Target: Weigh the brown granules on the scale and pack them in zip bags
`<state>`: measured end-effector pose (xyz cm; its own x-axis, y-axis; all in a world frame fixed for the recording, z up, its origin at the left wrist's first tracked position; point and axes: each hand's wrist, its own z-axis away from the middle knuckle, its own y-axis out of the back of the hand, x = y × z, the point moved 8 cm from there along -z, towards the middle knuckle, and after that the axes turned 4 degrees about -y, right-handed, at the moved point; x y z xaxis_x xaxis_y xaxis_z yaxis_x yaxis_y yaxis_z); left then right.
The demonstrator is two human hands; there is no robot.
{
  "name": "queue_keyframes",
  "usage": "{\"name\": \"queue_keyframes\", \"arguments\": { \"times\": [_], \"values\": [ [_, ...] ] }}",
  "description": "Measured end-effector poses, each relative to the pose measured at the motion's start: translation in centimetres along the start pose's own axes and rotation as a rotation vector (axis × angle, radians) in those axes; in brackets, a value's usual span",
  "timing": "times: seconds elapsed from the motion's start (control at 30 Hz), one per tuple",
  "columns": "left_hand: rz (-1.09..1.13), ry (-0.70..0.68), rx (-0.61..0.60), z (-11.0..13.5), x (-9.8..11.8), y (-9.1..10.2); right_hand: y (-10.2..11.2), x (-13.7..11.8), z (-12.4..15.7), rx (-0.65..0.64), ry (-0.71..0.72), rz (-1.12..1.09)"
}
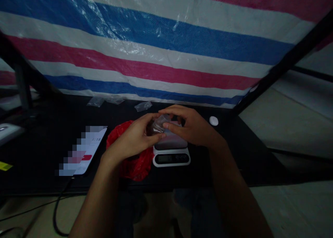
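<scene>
red bag (pixel 130 161) lies under the left hand (pixel 132 135), beside a scale (pixel 171 154).

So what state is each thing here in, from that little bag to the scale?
Small clear plastic bag: held up between both hands, dark contents inside.
Left hand: gripping the bag, fingers curled.
Right hand: pinching the bag's top.
Digital scale: display dark, no reading visible.
Red plastic bag: crumpled, beside the scale.
Loose clear plastic bags: lying flat, away from the hands.
</scene>
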<state>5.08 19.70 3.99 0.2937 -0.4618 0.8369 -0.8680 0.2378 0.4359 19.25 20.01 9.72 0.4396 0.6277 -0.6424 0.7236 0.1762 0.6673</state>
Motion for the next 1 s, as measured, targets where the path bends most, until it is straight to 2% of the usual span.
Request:
{"name": "queue_keyframes", "arguments": {
  "times": [0.3,0.43,0.57,0.67,0.77,0.87,1.0],
  "values": [
    [-0.107,-0.093,0.090,-0.1,0.3,0.8,0.7,1.7,0.4,0.026,-0.058,-0.267],
    [-0.110,-0.065,0.119,-0.2,0.0,1.0,1.4,2.9,0.8,0.021,-0.106,-0.379],
    [-0.052,-0.022,0.155,-0.3,-0.5,1.1,0.5,4.9,1.1,-0.111,-0.191,-0.202],
    [-0.045,-0.053,0.183,-0.3,-0.4,1.1,-1.1,6.6,1.3,-0.213,-0.249,-0.017],
    [-0.083,-0.094,0.205,-0.3,0.0,1.0,-2.3,7.6,1.7,-0.262,-0.298,0.020],
    [-0.120,-0.112,0.225,-0.3,0.3,1.1,-2.1,7.0,1.9,-0.257,-0.324,-0.002],
    [-0.160,-0.131,0.262,-0.4,0.7,1.2,0.0,3.7,1.3,-0.096,-0.219,-0.029]
  ]
}}
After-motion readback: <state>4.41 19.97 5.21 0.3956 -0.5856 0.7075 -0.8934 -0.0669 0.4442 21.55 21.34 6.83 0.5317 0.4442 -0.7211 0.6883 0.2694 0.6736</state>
